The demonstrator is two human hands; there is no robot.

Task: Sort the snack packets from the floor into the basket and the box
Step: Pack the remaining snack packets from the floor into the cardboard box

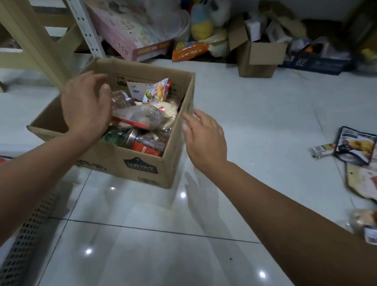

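Note:
An open cardboard box (141,166) stands on the tiled floor, filled with several snack packets, among them a clear packet (139,117) and an upright orange-and-white packet (157,91). My left hand (85,106) hovers over the box's left side, fingers relaxed and spread, holding nothing. My right hand (204,137) is beside the box's right wall, fingers loose and empty. More snack packets lie on the floor at the right: a dark packet (356,145), a small bar (323,150) and others (372,227). A white perforated basket (25,243) shows at the lower left.
A wooden stool leg (27,39) and a white rack post (85,26) stand behind the box. Against the back wall sit a pink carton (122,35), an orange bag (189,50) and a small open cardboard box (259,57). A flat printed card (368,182) lies at right.

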